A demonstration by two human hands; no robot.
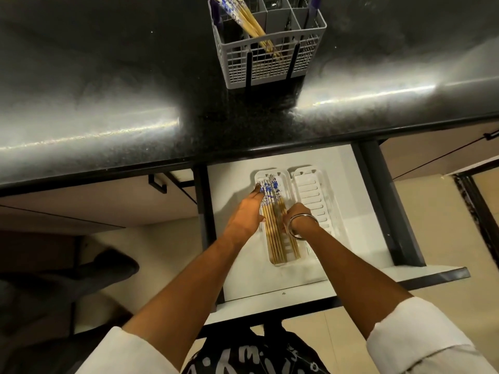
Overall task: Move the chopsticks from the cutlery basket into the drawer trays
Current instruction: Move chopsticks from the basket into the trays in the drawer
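Observation:
A grey cutlery basket [272,59] stands on the black countertop and holds several bamboo chopsticks with blue-and-white tops [244,18] in its left compartment. Below, in the open white drawer [235,268], sit two white trays. The left tray [263,176] holds a row of several chopsticks [275,238]. The right tray [313,195] is bare. My left hand [244,214] lies flat along the left side of that row, fingers straight and reaching to the patterned ends. My right hand [293,215] is curled at the row's right side, fingers on the chopsticks; its grip is hidden.
The black countertop [108,103] overhangs the drawer's back. Dark drawer rails [388,211] run on both sides. A metal bangle [302,225] circles my right wrist. A neighbouring cabinet front [437,155] with a dark handle lies to the right, and a dark shoe [108,265] on the floor at left.

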